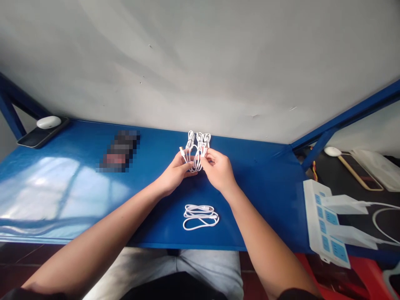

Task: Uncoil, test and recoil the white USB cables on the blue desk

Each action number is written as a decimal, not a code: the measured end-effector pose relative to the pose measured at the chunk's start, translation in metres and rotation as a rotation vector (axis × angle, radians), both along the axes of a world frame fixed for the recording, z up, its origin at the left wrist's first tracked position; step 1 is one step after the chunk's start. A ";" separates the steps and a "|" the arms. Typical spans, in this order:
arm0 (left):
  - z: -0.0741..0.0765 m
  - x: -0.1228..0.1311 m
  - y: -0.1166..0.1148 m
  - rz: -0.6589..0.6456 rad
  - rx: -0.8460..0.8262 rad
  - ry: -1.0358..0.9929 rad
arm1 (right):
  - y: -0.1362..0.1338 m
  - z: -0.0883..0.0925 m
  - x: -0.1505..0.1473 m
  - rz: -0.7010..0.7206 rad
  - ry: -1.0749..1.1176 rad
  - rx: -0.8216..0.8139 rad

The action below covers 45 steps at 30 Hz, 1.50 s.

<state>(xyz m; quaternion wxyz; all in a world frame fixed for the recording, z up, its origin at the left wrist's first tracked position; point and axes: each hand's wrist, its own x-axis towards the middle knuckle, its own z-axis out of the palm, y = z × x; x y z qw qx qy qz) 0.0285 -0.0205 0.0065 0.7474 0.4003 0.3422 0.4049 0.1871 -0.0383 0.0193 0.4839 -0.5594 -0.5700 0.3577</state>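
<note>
White charging cables (197, 156) stand looped, pinched between left hand (174, 174) and right hand (218, 170).

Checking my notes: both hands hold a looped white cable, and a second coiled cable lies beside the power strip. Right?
Its place is wrong: the head view shows that coiled cable on the blue tabletop, in front of the person, not beside the power strip.

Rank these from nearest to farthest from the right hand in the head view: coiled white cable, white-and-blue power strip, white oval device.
From the right hand:
1. Coiled white cable: blue table, below.
2. White-and-blue power strip: far right.
3. White oval device: far left.
</note>
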 end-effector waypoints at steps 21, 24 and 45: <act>0.000 0.002 -0.003 -0.130 0.210 0.002 | -0.005 0.014 0.001 0.118 0.205 -0.116; -0.006 0.002 -0.002 -0.091 0.217 -0.002 | -0.004 0.012 0.000 0.024 0.137 -0.012; -0.004 0.004 -0.010 -0.132 0.310 0.036 | -0.006 -0.010 -0.010 0.036 0.103 0.260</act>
